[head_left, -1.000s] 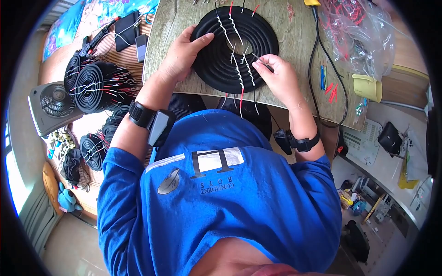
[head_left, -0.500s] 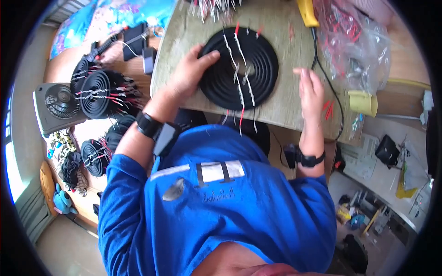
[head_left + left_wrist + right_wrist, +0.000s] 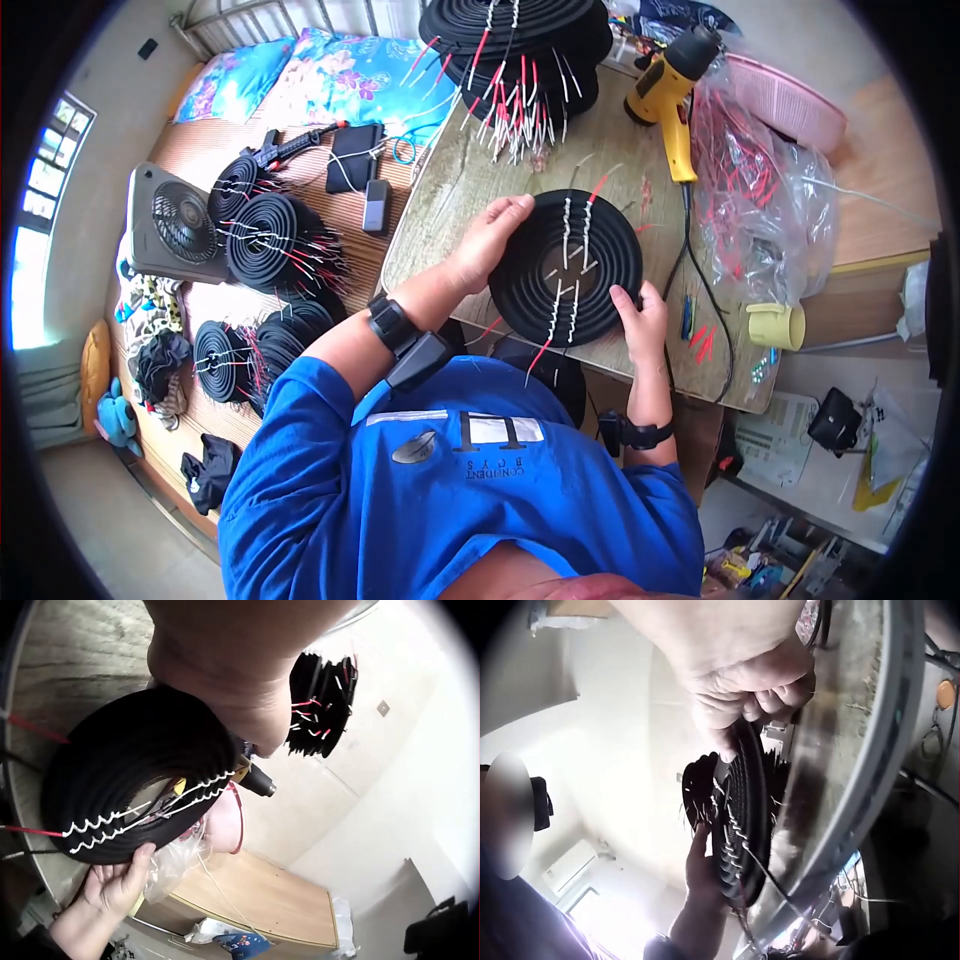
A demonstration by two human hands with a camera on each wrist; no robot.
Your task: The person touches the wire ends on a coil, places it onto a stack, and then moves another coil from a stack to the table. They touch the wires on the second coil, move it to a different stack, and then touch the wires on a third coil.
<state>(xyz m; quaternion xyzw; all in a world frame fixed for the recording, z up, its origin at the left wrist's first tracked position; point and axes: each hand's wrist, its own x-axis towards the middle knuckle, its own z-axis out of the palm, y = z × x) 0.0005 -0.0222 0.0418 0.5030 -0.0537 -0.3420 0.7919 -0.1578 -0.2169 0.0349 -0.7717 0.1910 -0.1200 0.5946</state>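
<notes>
On the blue shirt [image 3: 440,515], the word CONFIDENT stands on the collar side of the white patch [image 3: 503,430]. Right beside it, also collar-side of that patch, is what looks like BOYS

Left forearm [image 3: 432,298] slants up and inward from bent elbow; left grip [image 3: 482,245] pinching, left thumb [image 3: 519,205] extended, other fingers mostly hidden. Right forearm [image 3: 651,400] near upright in head view; right grip [image 3: 643,328] lower than left, pinching, right thumb [image 3: 724,742] opposite curled right fingers [image 3: 780,697]. Grips apart, on opposite sides, both forward of torso [image 3: 480,500]
</notes>
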